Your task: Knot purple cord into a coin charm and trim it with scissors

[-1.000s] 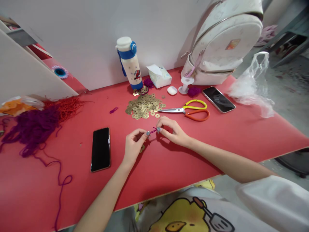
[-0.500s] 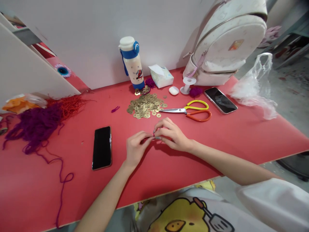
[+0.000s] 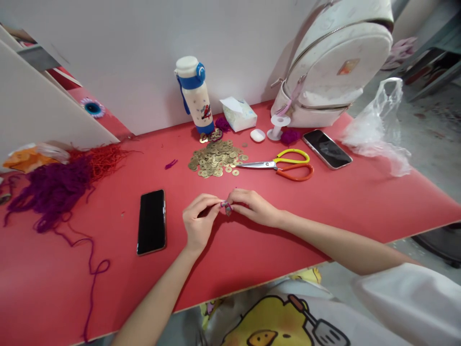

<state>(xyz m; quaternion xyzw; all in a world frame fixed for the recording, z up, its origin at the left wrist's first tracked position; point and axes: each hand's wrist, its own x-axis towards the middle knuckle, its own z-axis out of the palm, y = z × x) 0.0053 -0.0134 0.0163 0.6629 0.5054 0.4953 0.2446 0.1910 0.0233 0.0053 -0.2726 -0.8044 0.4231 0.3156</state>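
My left hand [image 3: 199, 222] and my right hand [image 3: 251, 207] meet fingertip to fingertip low over the red table [image 3: 324, 202]. Both pinch a short piece of purple yarn [image 3: 226, 205] between thumb and forefinger; a small coin seems to hang at the pinch. A pile of brass coins [image 3: 215, 159] lies just beyond my hands. Scissors [image 3: 281, 166] with yellow and orange handles lie to the right of the coins, blades pointing at the pile.
A black phone [image 3: 151, 221] lies left of my hands, a second phone [image 3: 327, 148] at the right. Purple and red yarn [image 3: 54, 185] is heaped at far left. A bottle [image 3: 194, 93], tissue pack [image 3: 238, 113], spool [image 3: 276, 126], white backpack [image 3: 334, 62] and plastic bag [image 3: 378, 127] stand behind.
My hands were a little apart with the yarn stretched between them; they have closed together and dropped slightly toward me, fingertips now touching.
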